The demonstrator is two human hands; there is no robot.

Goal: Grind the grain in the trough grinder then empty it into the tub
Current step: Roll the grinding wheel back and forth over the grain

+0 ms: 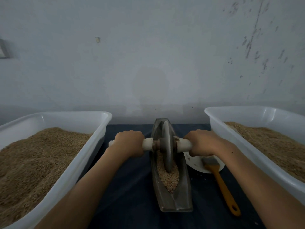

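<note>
Seen from above, a boat-shaped metal trough grinder (173,195) is set lengthwise on a dark blue cloth (132,187), between two white plastic tubs. Its grinding wheel (167,146) is stood upright in the trough's channel, and the pale axle handle (184,144) is gripped on both sides. The left hand (129,142) is wrapped around the handle's left end, fingers curled over the top; the right hand (200,142) is closed in the same way around the right end. Broken, pale grain (168,177) is heaped in the near half of the trough, just in front of the wheel's lower edge, with some lying beside the wheel.

The left tub (74,171) is filled nearly to the rim with brown grain, and the right tub (257,156) is likewise loaded, its contents banked toward the near side. A white plate (194,162) is partly hidden under the right wrist, just beside the trough. A brush with an orange handle (222,184) is laid with its bristles on the plate and its handle running toward the viewer across the cloth. A scuffed grey wall (148,55) is seen behind.
</note>
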